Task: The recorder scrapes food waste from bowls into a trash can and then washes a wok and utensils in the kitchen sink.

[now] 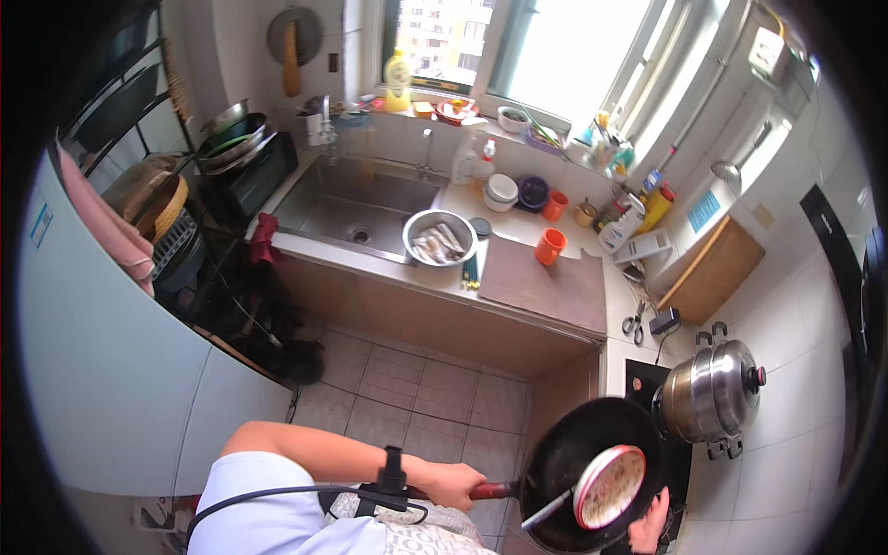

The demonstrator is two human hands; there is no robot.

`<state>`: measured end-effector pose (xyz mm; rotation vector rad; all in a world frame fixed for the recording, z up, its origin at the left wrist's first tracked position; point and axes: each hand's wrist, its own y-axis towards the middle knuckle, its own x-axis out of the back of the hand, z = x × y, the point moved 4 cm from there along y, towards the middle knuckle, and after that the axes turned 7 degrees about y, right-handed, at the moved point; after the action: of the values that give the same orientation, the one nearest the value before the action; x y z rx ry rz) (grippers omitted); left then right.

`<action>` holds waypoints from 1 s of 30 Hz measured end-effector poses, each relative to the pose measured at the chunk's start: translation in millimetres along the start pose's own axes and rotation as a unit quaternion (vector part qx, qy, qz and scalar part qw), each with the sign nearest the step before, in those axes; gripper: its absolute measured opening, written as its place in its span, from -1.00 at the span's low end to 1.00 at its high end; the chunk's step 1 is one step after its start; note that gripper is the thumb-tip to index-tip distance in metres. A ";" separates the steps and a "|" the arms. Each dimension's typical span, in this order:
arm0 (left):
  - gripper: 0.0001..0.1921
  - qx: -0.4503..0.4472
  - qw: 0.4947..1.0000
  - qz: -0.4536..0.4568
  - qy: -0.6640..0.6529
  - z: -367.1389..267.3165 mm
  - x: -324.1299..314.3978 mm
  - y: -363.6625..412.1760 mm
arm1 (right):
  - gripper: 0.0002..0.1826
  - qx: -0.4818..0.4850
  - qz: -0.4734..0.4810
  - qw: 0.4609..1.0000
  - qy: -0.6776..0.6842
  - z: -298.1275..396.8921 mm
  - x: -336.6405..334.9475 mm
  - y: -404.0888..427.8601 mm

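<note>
My left hand (456, 484) is closed around the reddish handle of a black wok (555, 451), which is tilted above the edge of the black hob. A white plate with a red rim (610, 488) and brown residue lies slanted over the wok's inside. A flat metal strip (548, 510), perhaps part of a utensil, reaches from the plate toward the wok's near side. My right hand (649, 524) is at the wok's right rim, its fingers raised; its grip cannot be made out. A black strap is round my left wrist.
A steel pot with a lid (714, 392) stands on the hob beyond the wok. On the counter are scissors (634, 325), a brown mat (527, 291), an orange mug (549, 247) and a metal bowl of fish (440, 238). The steel sink (354, 208) is farther left.
</note>
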<state>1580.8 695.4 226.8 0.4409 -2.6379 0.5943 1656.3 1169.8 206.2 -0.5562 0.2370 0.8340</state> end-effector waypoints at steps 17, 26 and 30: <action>-0.73 0.282 0.870 -0.299 -0.273 157.7 146.8 -305.5 | -0.59 -0.177 0.352 0.908 -0.139 -251.6 -654.7 41.5; -0.80 0.340 0.736 -0.441 -0.383 243.0 277.7 -334.3 | -0.27 -0.156 0.382 0.805 -0.425 -352.6 -930.1 48.2; -0.80 0.348 0.714 -0.457 -0.400 298.0 330.9 -333.5 | -0.29 -0.176 0.389 0.781 -0.456 -407.6 -1010.6 85.2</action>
<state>1328.0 200.0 239.0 2.5108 -2.1874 1.1713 935.0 349.8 248.7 -0.3220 -0.6576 1.8899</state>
